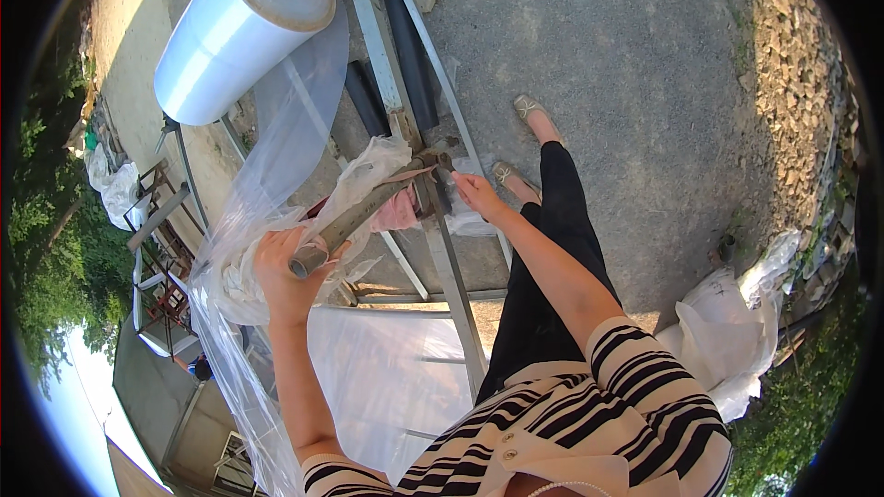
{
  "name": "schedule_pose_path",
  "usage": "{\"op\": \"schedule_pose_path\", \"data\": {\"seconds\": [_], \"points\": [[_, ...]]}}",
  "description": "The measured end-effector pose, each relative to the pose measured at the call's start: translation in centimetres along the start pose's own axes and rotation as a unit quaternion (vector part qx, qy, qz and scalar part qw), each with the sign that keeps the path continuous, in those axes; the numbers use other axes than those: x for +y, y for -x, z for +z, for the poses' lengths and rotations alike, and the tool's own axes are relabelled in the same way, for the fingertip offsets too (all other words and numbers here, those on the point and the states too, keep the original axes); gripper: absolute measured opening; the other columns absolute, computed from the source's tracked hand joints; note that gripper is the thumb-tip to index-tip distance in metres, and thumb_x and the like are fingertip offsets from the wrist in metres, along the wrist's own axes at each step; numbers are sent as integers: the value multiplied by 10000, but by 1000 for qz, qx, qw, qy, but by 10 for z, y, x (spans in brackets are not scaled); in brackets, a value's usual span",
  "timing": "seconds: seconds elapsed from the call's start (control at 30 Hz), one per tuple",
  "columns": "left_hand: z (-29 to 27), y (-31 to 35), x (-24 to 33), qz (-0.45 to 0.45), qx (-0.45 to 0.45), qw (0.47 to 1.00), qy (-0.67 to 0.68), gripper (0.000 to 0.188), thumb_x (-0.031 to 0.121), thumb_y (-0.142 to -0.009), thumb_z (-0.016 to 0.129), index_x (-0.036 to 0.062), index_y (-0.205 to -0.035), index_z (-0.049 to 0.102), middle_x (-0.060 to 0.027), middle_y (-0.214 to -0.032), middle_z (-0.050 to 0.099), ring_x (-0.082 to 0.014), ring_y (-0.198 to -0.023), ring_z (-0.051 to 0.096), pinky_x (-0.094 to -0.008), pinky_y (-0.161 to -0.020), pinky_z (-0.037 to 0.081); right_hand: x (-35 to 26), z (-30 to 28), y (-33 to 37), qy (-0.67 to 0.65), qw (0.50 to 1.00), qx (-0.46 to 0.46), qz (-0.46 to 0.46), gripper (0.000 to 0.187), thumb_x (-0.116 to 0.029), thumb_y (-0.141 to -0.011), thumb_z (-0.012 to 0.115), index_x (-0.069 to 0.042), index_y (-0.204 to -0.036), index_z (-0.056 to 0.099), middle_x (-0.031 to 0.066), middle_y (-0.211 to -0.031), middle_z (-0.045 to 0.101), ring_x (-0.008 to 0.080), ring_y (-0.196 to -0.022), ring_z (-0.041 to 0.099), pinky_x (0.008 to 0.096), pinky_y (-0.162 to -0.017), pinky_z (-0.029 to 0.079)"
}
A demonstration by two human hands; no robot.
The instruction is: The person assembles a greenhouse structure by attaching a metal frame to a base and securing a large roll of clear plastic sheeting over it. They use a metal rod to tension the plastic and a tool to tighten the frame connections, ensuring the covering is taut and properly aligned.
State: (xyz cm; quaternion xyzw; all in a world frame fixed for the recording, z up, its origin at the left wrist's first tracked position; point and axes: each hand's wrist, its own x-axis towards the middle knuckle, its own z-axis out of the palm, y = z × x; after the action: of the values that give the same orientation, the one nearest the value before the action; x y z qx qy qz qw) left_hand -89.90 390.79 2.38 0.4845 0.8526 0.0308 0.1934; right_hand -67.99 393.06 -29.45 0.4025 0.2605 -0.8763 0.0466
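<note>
A grey metal tube [368, 207] slants across the frame in front of me, its near end hollow. My left hand [293, 267] is wrapped round that near end, with bunched clear plastic film [238, 290] under and beside the fingers. My right hand [479, 195] is closed at the tube's far end, where it pinches a short dark crank handle [447, 164]; the fingertips partly cover it. Clear film runs down from a large roll of plastic film [230, 46] at the upper left. Crumpled film and a pink cloth [396, 212] hang round the tube.
A metal frame [442, 267] with long bars carries the tube and roll. Dark pipes [405, 46] lie beyond it. White sacks [727, 331] rest at the right, below a stone bank [801, 64]. Grey gravel ground [626, 55] spreads ahead. Another person [200, 367] is partly visible at the far left.
</note>
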Motion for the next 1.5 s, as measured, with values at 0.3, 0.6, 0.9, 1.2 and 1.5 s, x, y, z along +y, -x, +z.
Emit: {"op": "schedule_pose_path", "data": {"seconds": [0.3, 0.6, 0.9, 1.2, 1.5], "points": [[0, -1, 0, 4, 13, 1000, -20, 418, 112, -410, 811, 54, -772, 612, -92, -751, 622, -317, -721, 556, -384, -673, 422, -19, 7, 9, 6, 995, 30, 90, 459, -512, -890, 491, -157, -616, 392, -62, -513, 323, 48, -395, 246, 230, -365, 176], [6, 6, -10, -9, 23, 999, -26, 447, 94, -421, 816, 35, -823, 630, -122, -758, 619, -317, -711, 549, -391, -646, 434, -41, 54, 12, -250, 910, 95, 317, 434, -559, -874, 478, -189, -670, 377, -80, -512, 271, 59, -386, 213, 225, -365, 166], [14, 2, -13, 7, 64, 993, -98, 415, 310, -512, 833, 48, -759, 625, -117, -660, 587, -331, -656, 548, -407, -593, 435, -42, 30, 56, 25, 987, 34, 153, 308, -408, -915, 462, -132, -783, 494, -37, -538, 368, 97, -406, 313, 243, -372, 275], [19, 49, 42, 172, 293, 938, -62, 364, 419, -791, 613, 109, -607, 565, -88, -498, 544, -242, -413, 525, -408, -386, 389, 8, -197, 333, 155, 917, 366, -7, 239, -240, -908, 411, -95, -1019, 566, 34, -650, 617, 136, -532, 595, 296, -466, 481], [110, 148, 357, 405, 97, 894, 166, 248, 302, -808, 598, 62, -765, 549, -111, -662, 573, -225, -560, 561, -366, -504, 428, 258, -381, 639, -381, 594, 688, -170, 274, -207, -924, 409, -58, -1120, 531, 79, -705, 526, 167, -558, 490, 332, -471, 428]]}}
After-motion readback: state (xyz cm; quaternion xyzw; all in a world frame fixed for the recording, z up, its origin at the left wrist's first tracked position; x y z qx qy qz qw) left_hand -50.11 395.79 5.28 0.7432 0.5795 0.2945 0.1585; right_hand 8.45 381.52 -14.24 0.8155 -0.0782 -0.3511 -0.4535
